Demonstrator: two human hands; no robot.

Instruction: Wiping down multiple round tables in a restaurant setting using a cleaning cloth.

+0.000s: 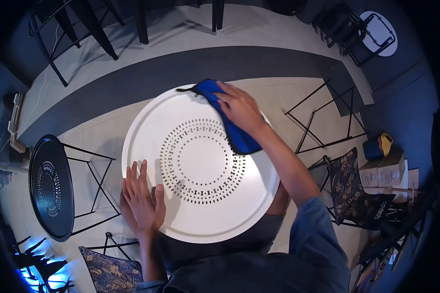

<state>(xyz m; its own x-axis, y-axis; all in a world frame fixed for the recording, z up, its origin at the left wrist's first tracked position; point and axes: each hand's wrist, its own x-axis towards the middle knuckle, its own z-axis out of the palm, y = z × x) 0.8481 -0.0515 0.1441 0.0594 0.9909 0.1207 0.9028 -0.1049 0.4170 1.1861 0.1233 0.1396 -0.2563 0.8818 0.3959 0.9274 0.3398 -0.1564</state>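
Observation:
A round white tray-like tabletop (201, 223) with a raised rim and a ring pattern of small cut-outs lies across my lap. My right hand (240, 106) presses a blue cloth (242, 141) with dark edging onto its far right part. One dark corner of that cloth reaches to the far rim. My left hand (143, 199) rests on the near left rim, its fingers extended and slightly apart, with no object in it. Part of the cloth is hidden under my right hand and forearm.
To the left stands a black round tray table (51, 188) on thin crossed legs. A bare black folding frame (326, 117) is at right. Beyond it are a floral-fabric folding seat (346, 186) and cardboard boxes (383, 172). Black stool legs (91, 29) stand past the dark step (220, 60).

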